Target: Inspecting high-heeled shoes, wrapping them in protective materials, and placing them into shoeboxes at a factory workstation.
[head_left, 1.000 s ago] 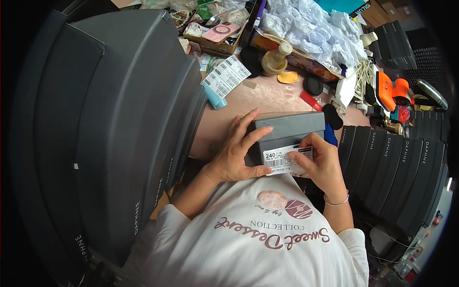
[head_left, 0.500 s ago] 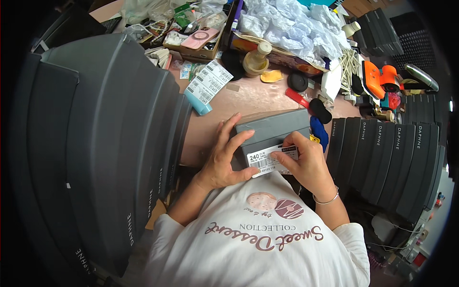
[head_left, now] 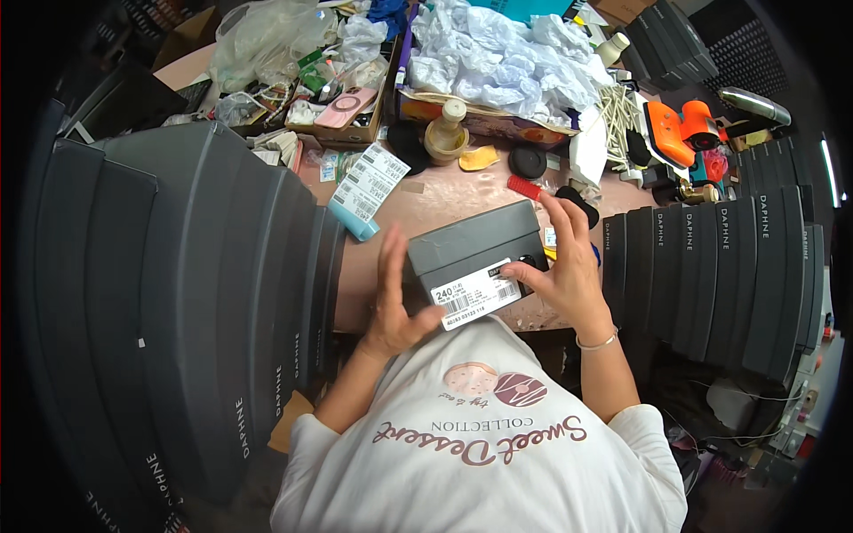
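A dark grey lidded shoebox (head_left: 471, 233) rests at the table's front edge, its near end facing me. On that end is a white barcode label (head_left: 469, 300), lying flat as far as I can see. My left hand (head_left: 391, 311) stands at the box's left side, fingers stretched and slightly blurred, thumb at the label's lower left corner. Spread around the right side is my right hand (head_left: 567, 266), with its thumb over the label's right part and its fingers raised by the box's far right corner.
Tall stacks of grey shoeboxes stand left (head_left: 204, 293) and right (head_left: 737, 275). Behind lie a label sheet (head_left: 371, 182) over a light blue object (head_left: 354, 222), a plastic bottle (head_left: 447, 133), a red brush (head_left: 524, 186) and a carton of crumpled white paper (head_left: 489, 62).
My right hand has opened and its fingers have lifted from the label toward the box's right side. My left fingers have come off the lid. The view has shifted, showing more of the label.
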A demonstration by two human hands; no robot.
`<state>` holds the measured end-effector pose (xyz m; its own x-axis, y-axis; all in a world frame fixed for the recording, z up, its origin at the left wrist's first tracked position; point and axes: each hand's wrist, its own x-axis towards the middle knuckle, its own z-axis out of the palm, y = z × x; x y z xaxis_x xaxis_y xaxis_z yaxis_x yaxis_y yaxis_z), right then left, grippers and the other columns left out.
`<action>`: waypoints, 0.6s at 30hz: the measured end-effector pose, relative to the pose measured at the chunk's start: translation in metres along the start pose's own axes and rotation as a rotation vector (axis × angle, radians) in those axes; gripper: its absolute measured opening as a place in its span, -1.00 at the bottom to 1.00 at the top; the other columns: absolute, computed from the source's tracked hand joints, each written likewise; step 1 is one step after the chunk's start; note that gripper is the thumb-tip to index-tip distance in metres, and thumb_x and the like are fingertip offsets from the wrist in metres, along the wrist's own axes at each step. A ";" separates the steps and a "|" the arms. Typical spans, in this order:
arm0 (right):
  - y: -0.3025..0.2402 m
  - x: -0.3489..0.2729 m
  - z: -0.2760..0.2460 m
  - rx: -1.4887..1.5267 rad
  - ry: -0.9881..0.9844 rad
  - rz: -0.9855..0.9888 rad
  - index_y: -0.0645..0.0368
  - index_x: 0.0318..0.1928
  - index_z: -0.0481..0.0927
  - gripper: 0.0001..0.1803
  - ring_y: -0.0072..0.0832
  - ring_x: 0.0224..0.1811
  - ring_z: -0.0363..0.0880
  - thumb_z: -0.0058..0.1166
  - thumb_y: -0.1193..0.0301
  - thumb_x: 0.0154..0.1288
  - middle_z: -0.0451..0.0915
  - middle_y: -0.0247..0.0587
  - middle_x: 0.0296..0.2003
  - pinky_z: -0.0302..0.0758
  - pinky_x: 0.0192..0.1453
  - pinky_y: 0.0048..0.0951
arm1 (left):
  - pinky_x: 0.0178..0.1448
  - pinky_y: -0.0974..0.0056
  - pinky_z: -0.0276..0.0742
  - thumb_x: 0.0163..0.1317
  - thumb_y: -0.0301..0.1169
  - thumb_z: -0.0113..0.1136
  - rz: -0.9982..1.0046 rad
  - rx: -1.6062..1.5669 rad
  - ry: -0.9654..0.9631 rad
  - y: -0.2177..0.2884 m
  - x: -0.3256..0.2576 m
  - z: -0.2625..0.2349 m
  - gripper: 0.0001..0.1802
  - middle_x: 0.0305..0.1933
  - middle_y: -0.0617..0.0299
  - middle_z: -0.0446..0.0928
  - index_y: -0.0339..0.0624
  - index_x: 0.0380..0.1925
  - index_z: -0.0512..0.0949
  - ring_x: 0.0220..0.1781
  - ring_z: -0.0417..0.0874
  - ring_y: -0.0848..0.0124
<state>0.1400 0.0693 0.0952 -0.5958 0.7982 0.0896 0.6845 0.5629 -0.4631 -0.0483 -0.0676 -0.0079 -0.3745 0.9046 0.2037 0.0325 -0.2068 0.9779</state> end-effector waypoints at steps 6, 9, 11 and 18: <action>0.037 -0.035 0.012 0.784 -0.345 0.040 0.31 0.39 0.03 0.05 -0.27 0.35 0.19 0.38 0.19 0.02 0.27 0.04 0.26 0.11 0.40 -0.34 | 0.43 0.13 0.13 0.31 0.32 -0.45 -0.269 -0.419 0.139 -0.004 -0.029 0.033 -0.16 0.46 0.17 -0.09 -0.08 0.36 0.00 0.43 0.13 0.27; 0.051 -0.071 0.023 0.880 -0.276 0.053 0.18 0.43 -0.08 0.14 -0.26 0.41 0.11 0.42 0.21 -0.04 0.18 0.02 0.32 0.03 0.44 -0.32 | 0.50 0.05 -0.21 0.40 0.14 -0.47 -0.043 -0.083 0.047 -0.018 -0.030 0.029 -0.31 0.44 -0.16 -0.01 -0.25 0.11 0.31 0.52 -0.10 0.03; 0.082 -0.089 0.061 0.951 -0.309 0.098 0.17 0.44 -0.11 0.16 -0.25 0.43 0.07 0.40 0.16 -0.02 0.13 0.00 0.35 0.01 0.45 -0.33 | 0.50 0.11 -0.18 0.40 0.09 -0.35 -0.108 0.062 0.067 -0.040 -0.023 0.030 -0.36 0.42 -0.20 0.03 -0.27 0.07 0.37 0.51 -0.07 0.03; 0.136 -0.101 0.144 1.072 -0.585 0.646 0.25 0.35 0.18 -0.30 -0.70 -0.41 0.33 0.04 0.15 0.32 0.47 -0.26 0.02 0.27 -0.38 -0.72 | 0.42 0.23 0.04 0.20 0.12 0.11 -0.926 0.130 -0.016 -0.149 -0.023 0.016 -0.17 0.35 -0.14 0.21 -0.43 0.20 0.31 0.40 0.18 0.10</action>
<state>0.2324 0.0346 -0.1039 -0.5700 0.4961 -0.6550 0.4083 -0.5207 -0.7497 -0.0301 -0.0518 -0.1575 -0.2903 0.6936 -0.6593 -0.1682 0.6412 0.7487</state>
